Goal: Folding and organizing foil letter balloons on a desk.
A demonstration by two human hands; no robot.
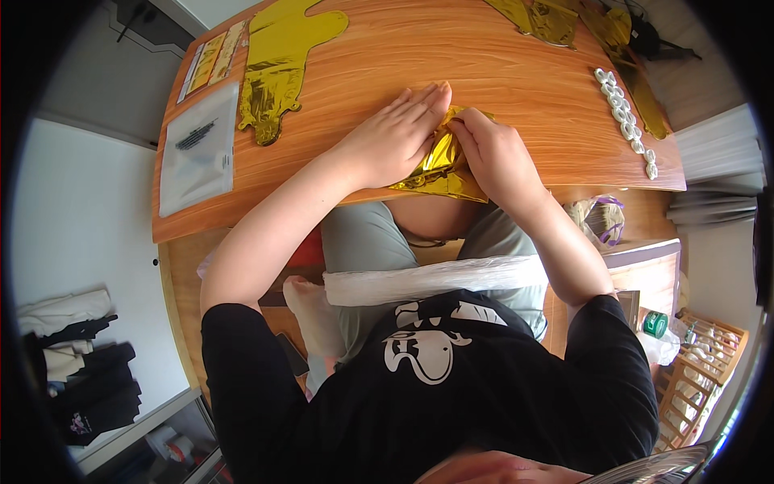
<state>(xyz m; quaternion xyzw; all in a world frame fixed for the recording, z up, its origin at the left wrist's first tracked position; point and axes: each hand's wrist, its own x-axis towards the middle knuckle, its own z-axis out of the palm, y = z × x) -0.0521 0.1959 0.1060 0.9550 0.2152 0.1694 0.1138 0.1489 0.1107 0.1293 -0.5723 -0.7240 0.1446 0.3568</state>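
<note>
Item in hand: one gold foil balloon (442, 165), deflated, crumpled into a folded wad at the near edge of the desk (500, 73), partly overhanging it toward my lap.

Left hand (393, 139): laid flat, fingers straight and together, palm pressing down on the left part of the foil. Not clamped, just bearing on it.

Right hand (493, 153): fingers curled, pinching the upper right edge of the foil just beside my left fingertips. The two hands are close together, nearly touching over the wad.

State of work, as I judge it: this piece is mid-flattening or mid-folding. It is creased and bunched, not yet a neat flat packet, so the pressing is underway rather than finished.

Other stock on the desk:
- One flat gold foil shape (278, 60), far left, lying spread out and smooth, well apart from my hands. Untouched at this moment.
- More crumpled gold foil (548, 18) at the far edge, upper right, part of it cut off by the frame; I cannot tell how many pieces.
- A clear plastic pouch (197, 149) with a dark item inside, at the left end of the desk.
- A narrow printed strip (211, 60) beyond the pouch.
- A row of small white round pieces (625, 113), right side, strung in a line.

Off the desk: a clear plastic bag (427, 278) across my lap.

Tally, by my reckoning: one piece being worked, at least one flat piece and a far pile not in hand.
</note>
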